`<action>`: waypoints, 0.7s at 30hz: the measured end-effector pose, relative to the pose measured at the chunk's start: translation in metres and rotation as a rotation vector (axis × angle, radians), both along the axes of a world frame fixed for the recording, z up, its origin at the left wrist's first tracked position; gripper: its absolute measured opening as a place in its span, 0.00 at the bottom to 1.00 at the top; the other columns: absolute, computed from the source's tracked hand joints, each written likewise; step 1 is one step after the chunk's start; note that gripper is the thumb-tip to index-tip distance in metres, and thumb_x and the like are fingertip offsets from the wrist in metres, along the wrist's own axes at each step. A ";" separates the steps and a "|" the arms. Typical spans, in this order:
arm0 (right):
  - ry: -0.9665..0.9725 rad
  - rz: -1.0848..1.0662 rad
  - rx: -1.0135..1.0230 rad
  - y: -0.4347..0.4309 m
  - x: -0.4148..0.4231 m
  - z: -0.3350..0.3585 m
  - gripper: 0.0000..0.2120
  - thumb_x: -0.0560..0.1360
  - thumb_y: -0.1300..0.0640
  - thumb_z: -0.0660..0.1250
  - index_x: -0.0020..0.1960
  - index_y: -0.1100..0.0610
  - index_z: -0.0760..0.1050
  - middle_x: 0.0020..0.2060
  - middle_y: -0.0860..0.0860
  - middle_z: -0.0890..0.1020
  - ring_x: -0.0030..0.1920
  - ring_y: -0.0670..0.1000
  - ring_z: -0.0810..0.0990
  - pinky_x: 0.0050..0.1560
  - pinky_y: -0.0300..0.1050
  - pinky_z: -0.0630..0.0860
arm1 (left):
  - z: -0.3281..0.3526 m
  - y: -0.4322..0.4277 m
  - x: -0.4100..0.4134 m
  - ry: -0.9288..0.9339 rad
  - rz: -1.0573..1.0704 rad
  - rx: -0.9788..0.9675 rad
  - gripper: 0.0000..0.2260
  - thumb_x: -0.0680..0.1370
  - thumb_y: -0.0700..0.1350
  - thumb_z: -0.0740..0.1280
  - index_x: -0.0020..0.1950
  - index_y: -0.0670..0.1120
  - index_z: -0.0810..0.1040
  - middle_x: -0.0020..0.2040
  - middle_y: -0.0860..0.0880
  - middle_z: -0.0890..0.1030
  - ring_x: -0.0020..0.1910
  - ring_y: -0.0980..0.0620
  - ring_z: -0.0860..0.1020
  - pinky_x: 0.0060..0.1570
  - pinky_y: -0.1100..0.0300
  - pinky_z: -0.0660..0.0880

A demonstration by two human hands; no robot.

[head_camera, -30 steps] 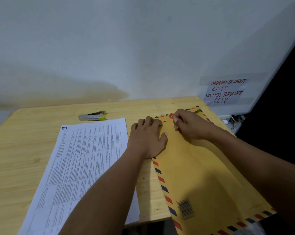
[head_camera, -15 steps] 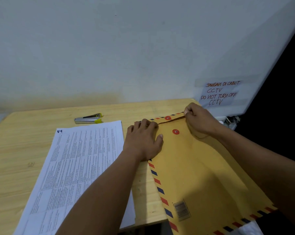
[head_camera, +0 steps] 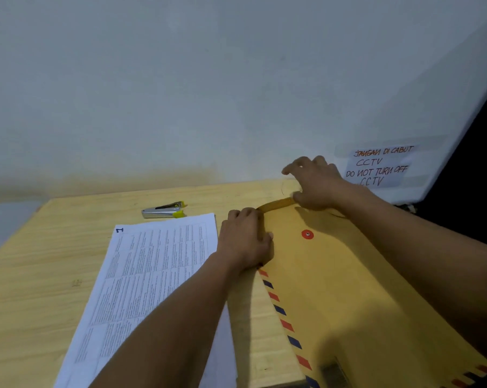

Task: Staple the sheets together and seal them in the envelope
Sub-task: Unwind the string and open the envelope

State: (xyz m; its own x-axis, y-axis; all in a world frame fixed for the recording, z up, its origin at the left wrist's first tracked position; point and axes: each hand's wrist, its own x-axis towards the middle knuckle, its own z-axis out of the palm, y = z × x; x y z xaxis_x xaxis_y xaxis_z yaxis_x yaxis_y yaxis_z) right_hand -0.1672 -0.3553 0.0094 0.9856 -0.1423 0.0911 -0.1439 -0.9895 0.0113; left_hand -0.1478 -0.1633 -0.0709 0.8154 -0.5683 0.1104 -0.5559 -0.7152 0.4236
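At the envelope's [head_camera: 348, 278] far edge, my left hand [head_camera: 245, 239] presses flat; my right hand [head_camera: 315, 183], fingers spread, touches the lifted flap [head_camera: 276, 205] (whether it pinches, I cannot tell).

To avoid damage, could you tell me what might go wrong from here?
The envelope overhangs the near corner of the table, pinned by your left hand; it could slide off. The sheets and stapler lie apart, so they might go in unstapled. The bowed flap by your right hand may crease.
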 end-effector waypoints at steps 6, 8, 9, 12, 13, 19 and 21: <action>-0.092 0.114 0.067 -0.004 -0.038 0.042 0.15 0.79 0.49 0.65 0.64 0.48 0.71 0.55 0.47 0.78 0.63 0.54 0.74 0.65 0.54 0.62 | 0.082 0.004 -0.002 0.031 -0.050 -0.483 0.11 0.78 0.36 0.68 0.58 0.47 0.83 0.55 0.52 0.80 0.54 0.52 0.77 0.44 0.67 0.75; -0.172 0.099 -0.006 -0.001 -0.043 0.074 0.10 0.81 0.50 0.62 0.61 0.49 0.73 0.52 0.48 0.81 0.58 0.55 0.77 0.64 0.53 0.62 | 0.117 0.007 -0.006 0.013 -0.077 -0.550 0.10 0.78 0.38 0.68 0.55 0.49 0.84 0.58 0.50 0.80 0.55 0.50 0.78 0.43 0.66 0.78; -0.198 0.105 -0.021 0.001 -0.047 0.092 0.10 0.81 0.51 0.62 0.61 0.50 0.73 0.53 0.50 0.82 0.56 0.55 0.78 0.61 0.52 0.64 | 0.135 0.011 -0.008 -0.007 -0.081 -0.568 0.10 0.79 0.39 0.68 0.54 0.51 0.85 0.59 0.49 0.80 0.55 0.49 0.77 0.46 0.61 0.79; -0.246 0.170 0.044 0.009 -0.064 0.150 0.07 0.81 0.52 0.64 0.58 0.51 0.75 0.52 0.53 0.82 0.50 0.54 0.78 0.51 0.49 0.72 | 0.181 0.027 -0.015 -0.054 -0.089 -0.598 0.08 0.78 0.41 0.70 0.52 0.52 0.86 0.55 0.48 0.83 0.46 0.49 0.79 0.40 0.62 0.76; -0.275 0.192 0.060 0.015 -0.071 0.170 0.07 0.80 0.53 0.65 0.57 0.51 0.75 0.50 0.52 0.81 0.48 0.53 0.77 0.50 0.49 0.72 | 0.195 0.034 -0.019 -0.085 -0.092 -0.594 0.08 0.78 0.41 0.71 0.53 0.52 0.86 0.55 0.49 0.83 0.44 0.51 0.79 0.39 0.64 0.75; -0.463 0.277 0.009 0.065 -0.116 0.270 0.10 0.80 0.54 0.66 0.61 0.54 0.76 0.48 0.48 0.76 0.49 0.50 0.75 0.50 0.45 0.70 | 0.285 0.070 -0.052 -0.353 -0.026 -0.607 0.13 0.79 0.49 0.72 0.63 0.53 0.81 0.64 0.47 0.76 0.55 0.46 0.79 0.53 0.52 0.81; -0.538 0.301 0.023 0.082 -0.132 0.296 0.10 0.80 0.54 0.66 0.61 0.54 0.76 0.50 0.49 0.77 0.50 0.50 0.75 0.52 0.46 0.71 | 0.316 0.080 -0.064 -0.461 0.006 -0.622 0.15 0.78 0.51 0.71 0.64 0.52 0.79 0.63 0.46 0.75 0.59 0.45 0.77 0.59 0.50 0.79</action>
State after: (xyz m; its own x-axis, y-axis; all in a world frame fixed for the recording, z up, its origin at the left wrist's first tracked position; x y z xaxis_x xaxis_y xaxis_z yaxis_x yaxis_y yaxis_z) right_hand -0.2995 -0.2737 0.3053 0.7997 0.1271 0.5869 0.1622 -0.9867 -0.0073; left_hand -0.2121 -0.0832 0.2453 0.6127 -0.2862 0.7367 -0.7702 -0.4252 0.4753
